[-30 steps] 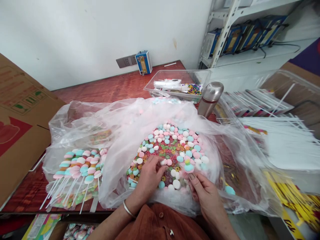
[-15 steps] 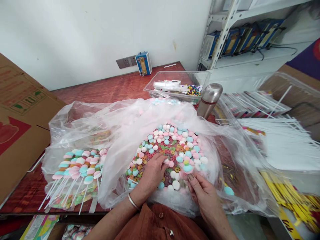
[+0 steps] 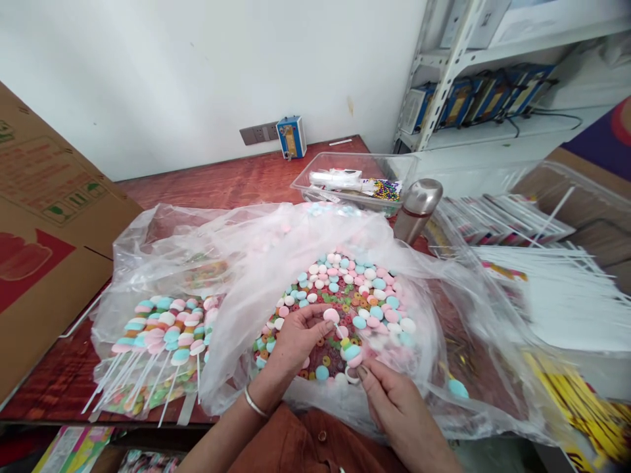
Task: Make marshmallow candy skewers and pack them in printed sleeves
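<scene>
My left hand (image 3: 304, 338), a bangle on its wrist, pinches a pink marshmallow (image 3: 331, 316) at the top of a thin white stick. My right hand (image 3: 394, 397) grips that candy skewer (image 3: 351, 353) from below; green and yellow gummy rings and blue and pink marshmallows are threaded on it. The fingers hide its lower end. Under both hands, pink, blue and white marshmallows (image 3: 378, 284) and coloured gummy rings (image 3: 326, 361) lie in a clear plastic bag (image 3: 236, 309). Finished-looking candy skewers (image 3: 162, 325) lie in rows on the left.
A steel flask (image 3: 418, 210) stands behind the bag, beside a clear plastic tub (image 3: 315, 172) of packets and beads. White sticks (image 3: 566, 289) fill the right side, with yellow ties (image 3: 576, 401) nearer me. A cardboard box (image 3: 54, 197) leans in at left.
My left hand has brought a pink marshmallow to the stick's tip. The right hand has moved left and tilted the skewer towards it. The camera view has shifted slightly.
</scene>
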A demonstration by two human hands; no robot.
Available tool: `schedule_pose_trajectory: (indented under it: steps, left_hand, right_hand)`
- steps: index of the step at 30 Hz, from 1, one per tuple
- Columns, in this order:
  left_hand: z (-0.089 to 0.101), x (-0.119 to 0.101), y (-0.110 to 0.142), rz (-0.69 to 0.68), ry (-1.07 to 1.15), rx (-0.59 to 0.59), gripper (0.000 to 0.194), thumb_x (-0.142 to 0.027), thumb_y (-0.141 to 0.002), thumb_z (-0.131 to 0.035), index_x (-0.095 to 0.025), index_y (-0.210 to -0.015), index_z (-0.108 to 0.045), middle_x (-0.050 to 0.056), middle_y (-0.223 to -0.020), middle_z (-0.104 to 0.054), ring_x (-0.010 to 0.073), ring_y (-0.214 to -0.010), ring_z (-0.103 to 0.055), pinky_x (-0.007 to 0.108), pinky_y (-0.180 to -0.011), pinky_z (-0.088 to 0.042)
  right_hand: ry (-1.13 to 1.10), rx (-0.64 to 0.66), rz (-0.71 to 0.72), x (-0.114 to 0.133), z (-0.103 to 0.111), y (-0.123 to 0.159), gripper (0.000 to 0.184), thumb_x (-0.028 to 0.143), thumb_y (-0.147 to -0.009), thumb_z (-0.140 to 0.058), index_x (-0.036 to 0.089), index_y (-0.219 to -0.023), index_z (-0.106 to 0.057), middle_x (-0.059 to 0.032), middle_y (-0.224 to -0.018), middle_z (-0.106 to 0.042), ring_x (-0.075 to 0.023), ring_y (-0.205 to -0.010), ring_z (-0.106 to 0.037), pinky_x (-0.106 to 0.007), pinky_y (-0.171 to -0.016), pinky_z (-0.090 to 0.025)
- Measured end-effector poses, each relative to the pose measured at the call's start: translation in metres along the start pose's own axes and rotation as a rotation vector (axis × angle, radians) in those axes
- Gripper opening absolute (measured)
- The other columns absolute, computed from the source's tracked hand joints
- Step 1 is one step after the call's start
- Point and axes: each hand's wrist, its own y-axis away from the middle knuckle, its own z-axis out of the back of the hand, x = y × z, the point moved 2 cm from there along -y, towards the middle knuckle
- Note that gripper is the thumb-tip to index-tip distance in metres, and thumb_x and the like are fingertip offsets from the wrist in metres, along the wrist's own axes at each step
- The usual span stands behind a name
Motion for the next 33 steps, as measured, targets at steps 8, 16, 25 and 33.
schedule_pose_trajectory:
  steps: [8, 16, 25, 33]
  left_hand:
    - [-0.005, -0.001, 0.002, -0.081, -0.089, 0.077, 0.037, -0.032, -0.069, -0.077, -0.015, -0.1, -0.068, 0.005, -0.08, -0.074, 0.0169, -0.072, -0.068, 0.027, -0.067, -0.053]
    - [-0.007, 0.004, 0.004, -0.184, -0.206, 0.091, 0.022, -0.022, -0.075, -0.07, -0.015, -0.096, -0.07, 0.006, -0.086, -0.074, 0.0178, -0.079, -0.069, 0.027, -0.072, -0.054]
    - [-0.015, 0.006, 0.012, -0.273, -0.319, 0.123, 0.022, -0.014, -0.078, -0.062, -0.016, -0.098, -0.072, 0.007, -0.091, -0.073, 0.0166, -0.08, -0.068, 0.027, -0.072, -0.055]
    - [-0.013, 0.005, 0.037, -0.524, -0.423, 0.125, 0.029, -0.013, -0.084, -0.058, -0.02, -0.11, -0.071, 0.01, -0.114, -0.068, 0.0213, -0.109, -0.062, 0.035, -0.097, -0.049]
  right_hand:
    - [-0.169, 0.052, -0.108, -0.017, -0.005, -0.002, 0.036, 0.049, -0.096, -0.04, 0.022, -0.075, -0.051, 0.01, -0.044, -0.031, -0.0092, -0.038, -0.027, -0.023, -0.041, -0.019]
    - [-0.245, 0.031, -0.122, -0.025, -0.017, -0.006, 0.044, 0.055, -0.094, -0.04, 0.017, -0.093, -0.063, 0.0108, -0.043, -0.029, -0.0098, -0.037, -0.026, -0.023, -0.04, -0.021]
    - [-0.094, -0.126, -0.03, -0.016, -0.015, -0.014, 0.043, 0.051, -0.091, -0.044, 0.017, -0.091, -0.069, 0.0049, -0.046, -0.043, -0.0149, -0.047, -0.044, -0.023, -0.045, -0.033]
    - [-0.286, -0.035, -0.189, -0.037, -0.02, -0.023, 0.04, 0.059, -0.087, -0.047, 0.021, -0.078, -0.056, 0.0077, -0.052, -0.041, -0.0106, -0.038, -0.036, -0.022, -0.036, -0.027]
